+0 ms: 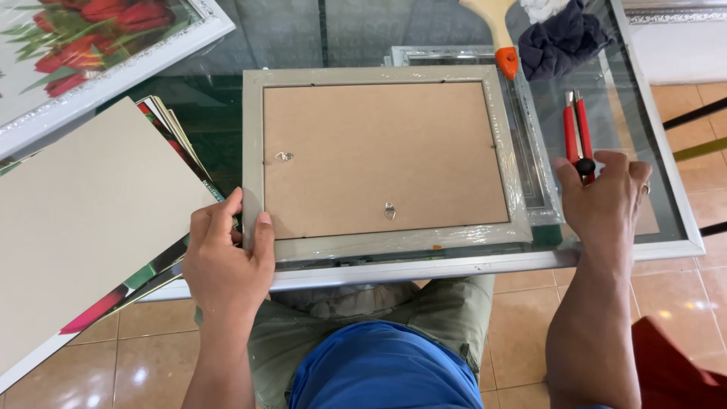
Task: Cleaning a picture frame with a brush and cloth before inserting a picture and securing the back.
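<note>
Head camera looks steeply down, close, probably from seated height.

Frame (386, 163) face-down on table (666, 182) centre; card stack (83, 220) left; cutter (578, 135) right; brush (496, 34), cloth (560, 38) behind.

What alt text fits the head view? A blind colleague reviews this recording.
A person's left hand grips the lower left corner of a grey picture frame lying face down on a glass table, while the right hand touches a red utility knife. Prints lie at left.
</note>
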